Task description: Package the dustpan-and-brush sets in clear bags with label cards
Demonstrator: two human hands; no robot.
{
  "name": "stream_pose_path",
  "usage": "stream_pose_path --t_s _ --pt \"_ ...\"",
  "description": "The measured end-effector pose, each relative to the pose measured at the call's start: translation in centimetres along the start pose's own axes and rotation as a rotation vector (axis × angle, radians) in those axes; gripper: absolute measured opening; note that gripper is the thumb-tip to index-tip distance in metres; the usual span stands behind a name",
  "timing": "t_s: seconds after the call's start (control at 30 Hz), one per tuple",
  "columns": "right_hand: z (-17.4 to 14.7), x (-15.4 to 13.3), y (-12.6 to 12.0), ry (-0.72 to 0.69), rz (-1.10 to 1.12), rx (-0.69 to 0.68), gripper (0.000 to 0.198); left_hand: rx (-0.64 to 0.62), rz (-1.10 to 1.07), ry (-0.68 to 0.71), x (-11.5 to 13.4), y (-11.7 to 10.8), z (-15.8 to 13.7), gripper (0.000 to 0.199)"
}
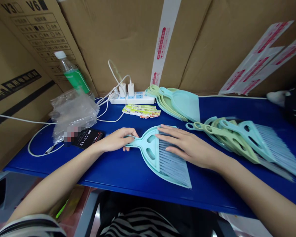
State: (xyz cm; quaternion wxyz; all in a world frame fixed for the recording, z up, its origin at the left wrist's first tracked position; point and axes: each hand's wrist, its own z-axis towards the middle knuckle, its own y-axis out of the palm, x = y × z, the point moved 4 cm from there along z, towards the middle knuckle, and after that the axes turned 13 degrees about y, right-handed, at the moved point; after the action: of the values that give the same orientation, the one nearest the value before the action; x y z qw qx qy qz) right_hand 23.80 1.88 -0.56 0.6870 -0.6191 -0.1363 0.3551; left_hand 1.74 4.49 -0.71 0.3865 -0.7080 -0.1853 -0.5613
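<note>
The left hand fingers pinch the brush handle, the right hand lies flat on its bristles, near the blue surface front edge, with bare room around.

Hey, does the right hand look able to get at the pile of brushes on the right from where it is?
Probably yes. The right hand lies flat on the brush and dustpan set, and the brush pile sits just beside it with nothing between.
</note>
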Motion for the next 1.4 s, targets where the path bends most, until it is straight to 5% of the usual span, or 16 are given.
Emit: stream_pose_path --t_s 0.3,0.67,0.93,1.4 --pt "1.7 0.3 -1.4 -0.004 -0.256 0.216 0.051 0.026 0.076 0.004 -0.3 0.2 0.0 0.012" --pt "7.5 1.8 -1.3 0.087 -0.579 0.112 0.035 -0.015 0.091 0.019 -0.1 0.2 -0.1 0.012" --pt "7.0 1.5 -1.6 0.109 -0.514 0.156 0.033 -0.025 0.087 0.046 0.1 0.4 0.0 0.011" --pt "1.3 0.0 -3.3 0.123 -0.056 -0.052 0.025 -0.068 0.068 0.041 0.2 0.4 0.0 0.009"
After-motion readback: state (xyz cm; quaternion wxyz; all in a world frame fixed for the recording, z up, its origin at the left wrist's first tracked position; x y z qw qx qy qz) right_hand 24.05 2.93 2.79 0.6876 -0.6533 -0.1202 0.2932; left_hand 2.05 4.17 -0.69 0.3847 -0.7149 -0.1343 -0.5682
